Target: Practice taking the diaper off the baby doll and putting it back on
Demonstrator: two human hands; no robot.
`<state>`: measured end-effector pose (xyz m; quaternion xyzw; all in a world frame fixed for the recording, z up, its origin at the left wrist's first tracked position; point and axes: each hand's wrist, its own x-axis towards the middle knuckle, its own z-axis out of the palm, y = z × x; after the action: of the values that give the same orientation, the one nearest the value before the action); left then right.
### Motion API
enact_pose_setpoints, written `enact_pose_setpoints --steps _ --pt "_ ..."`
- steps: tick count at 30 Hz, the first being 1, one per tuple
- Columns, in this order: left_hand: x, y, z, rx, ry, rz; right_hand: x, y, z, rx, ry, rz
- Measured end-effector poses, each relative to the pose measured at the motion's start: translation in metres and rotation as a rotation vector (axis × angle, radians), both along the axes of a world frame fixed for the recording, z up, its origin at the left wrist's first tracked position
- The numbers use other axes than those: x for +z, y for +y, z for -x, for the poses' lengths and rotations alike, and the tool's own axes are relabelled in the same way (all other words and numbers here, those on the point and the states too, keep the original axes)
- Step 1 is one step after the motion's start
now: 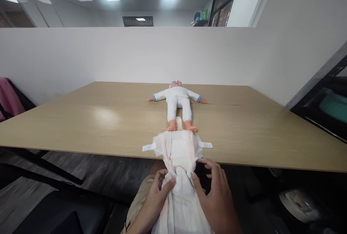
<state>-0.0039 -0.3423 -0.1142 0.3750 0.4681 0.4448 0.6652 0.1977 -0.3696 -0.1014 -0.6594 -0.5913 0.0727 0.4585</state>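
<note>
White diaper [182, 150] lay unfolded, its far end, w/ 2 tape tabs [207, 144], on the surface [81, 122], its near part past the edge. L grip [158, 193] was at the L side of the diaper, nearly closed, w/ thumb above and fingers curled, pinching the border material. R grip [217, 189] was at the R side of the diaper, approx. half spread: thumb touched the border, the other fingers were apart from thumb; if it had real hold, I could not tell. Doll [177, 92] in white clothes lay on its back just beyond the diaper, feet toward it, arms stretched out. Beige trouser leg [142, 194] was below the diaper, to L; black seat [62, 210] was farther L of it.
</note>
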Motion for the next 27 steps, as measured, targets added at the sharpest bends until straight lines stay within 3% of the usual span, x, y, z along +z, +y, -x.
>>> enact_pose_setpoints --steps 3,6,10,13,17,20,22,25,27 --pt "-0.002 -0.001 -0.002 -0.027 -0.006 -0.032 0.021 0.015 0.015 0.162 -0.137 -0.013" --pt "-0.006 0.001 -0.001 -0.098 -0.001 -0.072 0.037 0.043 0.029 0.318 -0.284 0.111" --pt "-0.007 0.005 0.012 -0.259 0.089 -0.152 0.038 0.086 0.035 0.419 -0.424 0.283" --pt "0.006 0.010 0.031 -0.361 0.331 -0.245 0.032 0.103 0.030 0.431 -0.466 0.319" --pt "0.042 0.031 0.058 -0.437 0.629 -0.411 0.027 0.107 0.021 0.417 -0.477 0.323" --pt "0.073 0.066 0.072 -0.472 0.755 -0.606 0.027 0.105 0.018 0.400 -0.469 0.310" --pt "0.090 0.102 0.074 -0.480 0.860 -0.824 0.026 0.105 0.018 0.392 -0.463 0.293" --pt "0.105 0.166 0.064 -0.453 1.095 -1.206 0.025 0.105 0.018 0.387 -0.462 0.273" --pt "0.107 0.207 0.050 -0.459 1.290 -1.368 0.024 0.105 0.018 0.389 -0.467 0.270"
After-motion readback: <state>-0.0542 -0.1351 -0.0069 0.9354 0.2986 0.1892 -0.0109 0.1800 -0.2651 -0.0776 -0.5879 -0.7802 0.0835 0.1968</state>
